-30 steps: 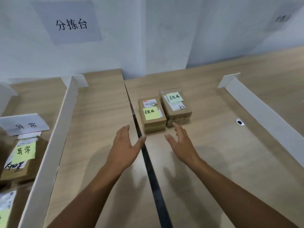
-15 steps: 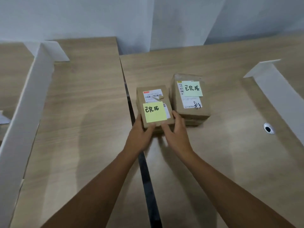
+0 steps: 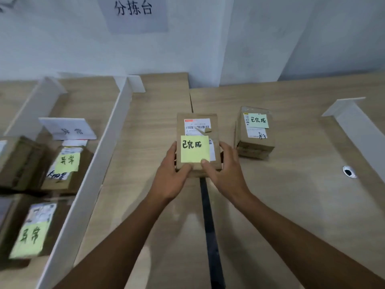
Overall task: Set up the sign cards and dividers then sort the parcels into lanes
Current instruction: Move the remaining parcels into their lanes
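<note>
Both hands grip a brown parcel [image 3: 196, 122] with a yellow sticky note, held over the seam between two tables. My left hand [image 3: 170, 180] clasps its near left corner and my right hand [image 3: 225, 174] its near right corner. A second parcel stack [image 3: 254, 140] with a pale green note rests on the table to the right. A long white divider [image 3: 100, 163] stands on the left, another divider [image 3: 358, 130] on the right. Beyond the left divider lie parcels with yellow notes [image 3: 66, 163] and a white sign card [image 3: 68, 128].
A paper sign [image 3: 133, 11] hangs on the white wall behind the tables. A dark gap [image 3: 210, 226] runs between the two wooden tabletops. A small round cable hole [image 3: 349, 171] sits at the right. A third divider [image 3: 35, 105] stands at the far left.
Both hands reached forward, closed on the left parcel and drew it leftward, away from the other stack. The view tilted up and swung left, showing the left lane again.
</note>
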A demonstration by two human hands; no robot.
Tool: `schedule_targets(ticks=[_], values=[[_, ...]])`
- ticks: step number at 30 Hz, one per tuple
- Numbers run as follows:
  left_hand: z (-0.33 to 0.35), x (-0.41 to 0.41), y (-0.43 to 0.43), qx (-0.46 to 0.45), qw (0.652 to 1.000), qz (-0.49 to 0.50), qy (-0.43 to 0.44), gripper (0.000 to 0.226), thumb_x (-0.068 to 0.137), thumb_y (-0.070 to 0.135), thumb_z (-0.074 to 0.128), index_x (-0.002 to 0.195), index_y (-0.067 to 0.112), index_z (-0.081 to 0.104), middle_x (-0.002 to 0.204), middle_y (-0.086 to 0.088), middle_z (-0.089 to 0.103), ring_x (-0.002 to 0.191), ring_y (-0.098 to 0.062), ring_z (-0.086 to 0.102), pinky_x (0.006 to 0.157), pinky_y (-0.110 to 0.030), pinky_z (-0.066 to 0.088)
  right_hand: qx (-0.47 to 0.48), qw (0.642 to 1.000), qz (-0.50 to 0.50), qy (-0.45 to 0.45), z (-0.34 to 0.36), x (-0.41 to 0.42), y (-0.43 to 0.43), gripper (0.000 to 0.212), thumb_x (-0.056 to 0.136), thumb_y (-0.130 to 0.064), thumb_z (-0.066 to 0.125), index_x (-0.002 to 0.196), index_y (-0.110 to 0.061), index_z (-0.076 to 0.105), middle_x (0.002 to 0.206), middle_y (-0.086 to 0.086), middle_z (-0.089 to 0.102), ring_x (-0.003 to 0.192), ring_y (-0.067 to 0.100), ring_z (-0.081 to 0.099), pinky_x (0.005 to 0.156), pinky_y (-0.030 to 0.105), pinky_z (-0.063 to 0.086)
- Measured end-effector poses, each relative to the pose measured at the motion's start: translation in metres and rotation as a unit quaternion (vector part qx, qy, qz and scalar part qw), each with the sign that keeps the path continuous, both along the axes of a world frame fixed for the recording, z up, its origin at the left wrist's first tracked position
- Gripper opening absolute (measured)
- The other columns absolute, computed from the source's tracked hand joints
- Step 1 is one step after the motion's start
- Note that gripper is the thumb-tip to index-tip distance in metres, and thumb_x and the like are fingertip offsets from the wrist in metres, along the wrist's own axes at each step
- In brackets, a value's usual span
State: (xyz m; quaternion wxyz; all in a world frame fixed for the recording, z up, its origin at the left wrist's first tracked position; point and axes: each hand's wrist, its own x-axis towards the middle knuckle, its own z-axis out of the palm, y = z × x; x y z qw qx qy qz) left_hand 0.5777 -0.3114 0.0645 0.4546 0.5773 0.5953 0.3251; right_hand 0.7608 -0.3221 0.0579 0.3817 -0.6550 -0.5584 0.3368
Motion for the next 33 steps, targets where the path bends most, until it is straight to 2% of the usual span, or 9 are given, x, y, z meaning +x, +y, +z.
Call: schedule_targets(ticks=[2, 4, 9, 12, 15, 20, 23, 27, 33], values=[[0.029, -0.028, -0.035, 0.044, 0.999, 0.023, 0.009, 0.074, 0.082, 0.042, 0.060, 0.151, 0.046, 0.034, 0.140, 0.023, 0.055, 0.128, -0.003, 0.053, 0.105, -0.041, 0.049, 0.023, 0.999, 0.031, 0.017, 0.025, -0.026, -0.026, 0.069, 0.083, -0.053, 0.069, 0.141, -0.034, 0.038, 0.131, -0.007, 0.044, 0.115, -0.008, 0.048, 0.083, 0.002, 0.038], [0.054, -0.058, -0.071, 0.079, 0.995, 0.054, 0.026, 0.069, 0.084, 0.043, 0.062, 0.149, 0.042, 0.039, 0.141, 0.017, 0.054, 0.130, -0.006, 0.051, 0.107, -0.043, 0.047, 0.043, 0.996, 0.070, 0.036, 0.045, -0.056, -0.051, 0.067, 0.082, -0.053, 0.070, 0.138, -0.036, 0.037, 0.132, -0.009, 0.047, 0.111, -0.017, 0.048, 0.079, 0.000, 0.040], [0.103, -0.142, -0.169, 0.151, 0.979, 0.132, 0.045, 0.060, 0.089, 0.039, 0.066, 0.144, 0.044, 0.043, 0.133, 0.023, 0.059, 0.121, 0.003, 0.057, 0.096, -0.027, 0.052, 0.091, 0.973, 0.193, 0.088, 0.089, -0.145, -0.111, 0.078, 0.085, -0.042, 0.072, 0.150, -0.033, 0.030, 0.144, -0.006, 0.046, 0.121, -0.014, 0.049, 0.088, 0.008, 0.047], [0.124, -0.195, -0.223, 0.180, 0.963, 0.189, 0.072, 0.067, 0.090, 0.044, 0.066, 0.149, 0.048, 0.034, 0.141, 0.021, 0.055, 0.127, 0.001, 0.054, 0.097, -0.031, 0.050, 0.133, 0.949, 0.272, 0.089, 0.112, -0.204, -0.141, 0.083, 0.084, -0.040, 0.071, 0.154, -0.036, 0.028, 0.145, -0.007, 0.044, 0.137, 0.003, 0.042, 0.106, 0.034, 0.049], [0.137, -0.251, -0.273, 0.206, 0.947, 0.236, 0.075, 0.070, 0.093, 0.042, 0.067, 0.151, 0.051, 0.029, 0.140, 0.021, 0.057, 0.126, -0.003, 0.057, 0.095, -0.037, 0.055, 0.157, 0.927, 0.338, 0.050, 0.129, -0.266, -0.167, 0.086, 0.081, -0.053, 0.065, 0.156, -0.039, 0.025, 0.140, -0.011, 0.041, 0.138, -0.002, 0.034, 0.113, 0.034, 0.042], [0.144, -0.353, -0.356, 0.227, 0.904, 0.348, 0.098, 0.081, 0.092, 0.042, 0.066, 0.148, 0.066, 0.012, 0.138, 0.047, 0.044, 0.123, 0.016, 0.050, 0.076, -0.003, 0.046, 0.176, 0.878, 0.444, 0.016, 0.145, -0.389, -0.214, 0.089, 0.081, -0.060, 0.065, 0.156, -0.044, 0.019, 0.142, -0.011, 0.036, 0.129, -0.012, 0.033, 0.106, 0.020, 0.034], [0.139, -0.431, -0.401, 0.213, 0.882, 0.401, 0.125, 0.083, 0.087, 0.054, 0.061, 0.156, 0.054, 0.015, 0.153, 0.030, 0.040, 0.133, 0.004, 0.048, 0.086, -0.014, 0.051, 0.187, 0.851, 0.491, 0.011, 0.147, -0.477, -0.245, 0.088, 0.080, -0.068, 0.060, 0.154, -0.049, 0.016, 0.139, -0.020, 0.031, 0.128, -0.017, 0.032, 0.106, 0.020, 0.036], [0.142, -0.538, -0.457, 0.202, 0.862, 0.443, 0.142, 0.081, 0.085, 0.056, 0.060, 0.152, 0.060, 0.014, 0.152, 0.032, 0.041, 0.136, 0.002, 0.046, 0.106, -0.037, 0.049, 0.190, 0.825, 0.531, 0.024, 0.146, -0.600, -0.286, 0.086, 0.078, -0.072, 0.057, 0.152, -0.054, 0.016, 0.141, -0.022, 0.030, 0.129, -0.015, 0.036, 0.103, 0.024, 0.044], [0.154, -0.675, -0.522, 0.186, 0.843, 0.475, 0.173, 0.080, 0.084, 0.054, 0.058, 0.145, 0.072, 0.010, 0.138, 0.050, 0.038, 0.127, 0.015, 0.044, 0.088, -0.002, 0.039, 0.185, 0.797, 0.573, 0.043, 0.149, -0.753, -0.340, 0.080, 0.078, -0.071, 0.057, 0.147, -0.059, 0.018, 0.133, -0.019, 0.033, 0.125, -0.010, 0.046, 0.098, 0.024, 0.049]])
